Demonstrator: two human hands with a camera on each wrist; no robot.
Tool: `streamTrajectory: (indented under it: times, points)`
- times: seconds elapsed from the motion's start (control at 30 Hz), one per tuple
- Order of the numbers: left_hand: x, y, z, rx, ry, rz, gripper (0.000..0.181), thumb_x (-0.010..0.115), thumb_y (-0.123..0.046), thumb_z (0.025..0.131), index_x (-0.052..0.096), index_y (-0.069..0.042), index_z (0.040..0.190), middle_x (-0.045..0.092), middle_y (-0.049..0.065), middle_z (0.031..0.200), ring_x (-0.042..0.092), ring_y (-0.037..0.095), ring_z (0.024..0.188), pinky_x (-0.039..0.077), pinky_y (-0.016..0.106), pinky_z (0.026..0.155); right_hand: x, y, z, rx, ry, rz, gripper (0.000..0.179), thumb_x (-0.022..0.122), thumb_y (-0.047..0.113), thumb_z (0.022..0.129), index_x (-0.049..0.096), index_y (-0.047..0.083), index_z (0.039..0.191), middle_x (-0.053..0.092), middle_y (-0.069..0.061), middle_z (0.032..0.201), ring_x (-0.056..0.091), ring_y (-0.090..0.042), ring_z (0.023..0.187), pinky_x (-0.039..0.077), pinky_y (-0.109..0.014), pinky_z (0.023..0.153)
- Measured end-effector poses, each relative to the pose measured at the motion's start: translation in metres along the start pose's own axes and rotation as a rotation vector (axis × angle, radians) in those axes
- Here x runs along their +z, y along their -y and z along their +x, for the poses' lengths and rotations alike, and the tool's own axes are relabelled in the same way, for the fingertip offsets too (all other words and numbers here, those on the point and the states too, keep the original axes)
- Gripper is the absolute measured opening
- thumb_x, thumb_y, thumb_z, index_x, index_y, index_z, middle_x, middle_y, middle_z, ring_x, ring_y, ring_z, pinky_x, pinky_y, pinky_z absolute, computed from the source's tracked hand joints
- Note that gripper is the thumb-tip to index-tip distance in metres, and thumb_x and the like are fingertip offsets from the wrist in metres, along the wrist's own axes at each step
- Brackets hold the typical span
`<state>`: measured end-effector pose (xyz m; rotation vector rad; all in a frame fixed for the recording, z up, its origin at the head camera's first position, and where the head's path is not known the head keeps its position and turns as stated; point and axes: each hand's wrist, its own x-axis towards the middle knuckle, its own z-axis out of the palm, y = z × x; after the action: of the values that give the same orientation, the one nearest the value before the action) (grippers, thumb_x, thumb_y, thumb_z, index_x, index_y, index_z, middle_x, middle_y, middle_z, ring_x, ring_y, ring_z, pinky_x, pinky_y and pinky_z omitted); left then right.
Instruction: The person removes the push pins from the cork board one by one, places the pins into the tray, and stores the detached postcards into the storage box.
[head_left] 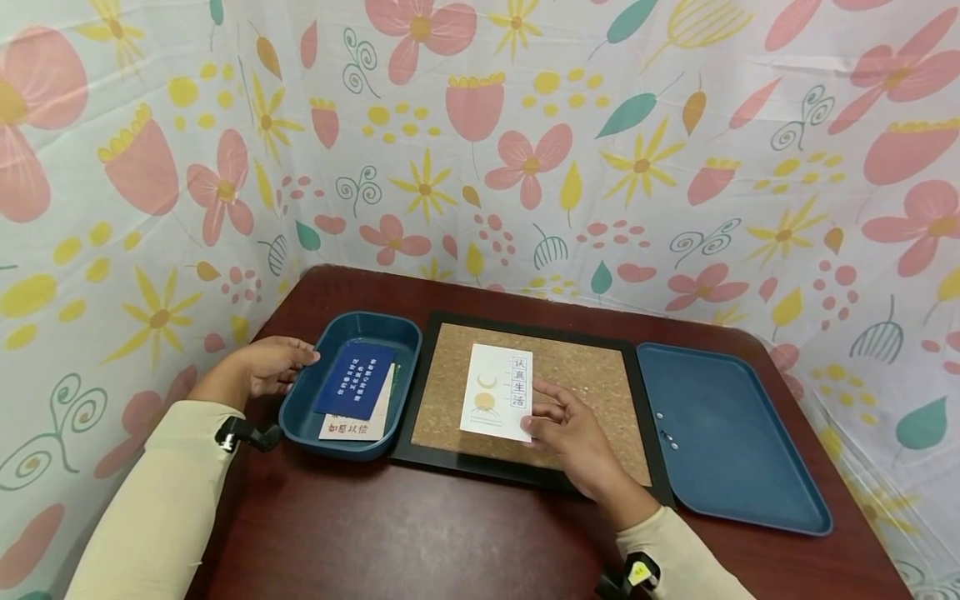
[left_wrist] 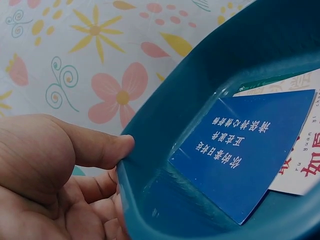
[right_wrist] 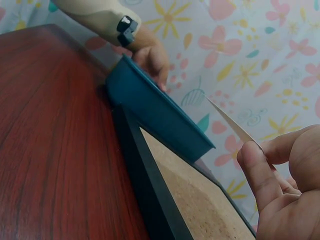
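My right hand [head_left: 566,429] pinches a white card [head_left: 487,392] with a printed moon and Chinese characters. The card is above the cork board [head_left: 442,367]; the right wrist view shows this card [right_wrist: 232,124] edge-on, apart from the board. At the left, my left hand [head_left: 279,365] grips the rim of a deep blue tray [head_left: 300,417], thumb [left_wrist: 112,150] on the rim's edge and fingers on its outer side. Inside that tray a dark blue card [head_left: 352,379] with white characters partly covers a cream card [head_left: 352,427] with red and dark lettering.
A shallow, flat blue tray [head_left: 738,442] lies to the right of the cork board, with two small round pushpin-like bits [head_left: 667,440] near its left edge. The board has a black frame [head_left: 480,471]. A patterned curtain [head_left: 465,200] hangs behind the brown table [head_left: 420,533].
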<state>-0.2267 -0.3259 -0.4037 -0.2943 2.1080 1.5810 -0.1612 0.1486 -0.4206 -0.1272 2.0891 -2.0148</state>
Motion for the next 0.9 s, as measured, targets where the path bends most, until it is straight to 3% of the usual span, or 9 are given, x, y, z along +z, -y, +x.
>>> streamTrajectory:
  times: [0.47,0.9]
  points:
    - [0.001,0.0,-0.001,0.0,-0.004,0.001,0.033,0.052,-0.02,0.108,0.049,0.003,0.132,0.067,0.013,0.109,0.066,0.024,0.094,0.056,0.036,0.077,0.015,0.001,0.004,-0.01,0.043,0.038,0.065,0.069,-0.005,0.093,0.046,0.012,0.151,0.065,-0.022,0.12,0.069,-0.027,0.098,0.061,-0.038,0.077]
    - [0.002,0.0,-0.001,0.008,-0.013,0.002,0.033,0.052,-0.02,0.109,0.05,0.003,0.131,0.068,0.014,0.109,0.066,0.024,0.094,0.057,0.036,0.076,0.026,0.001,0.01,-0.009,0.065,0.077,0.067,0.07,-0.007,0.09,0.045,0.006,0.151,0.063,-0.024,0.118,0.068,-0.023,0.094,0.062,-0.036,0.076]
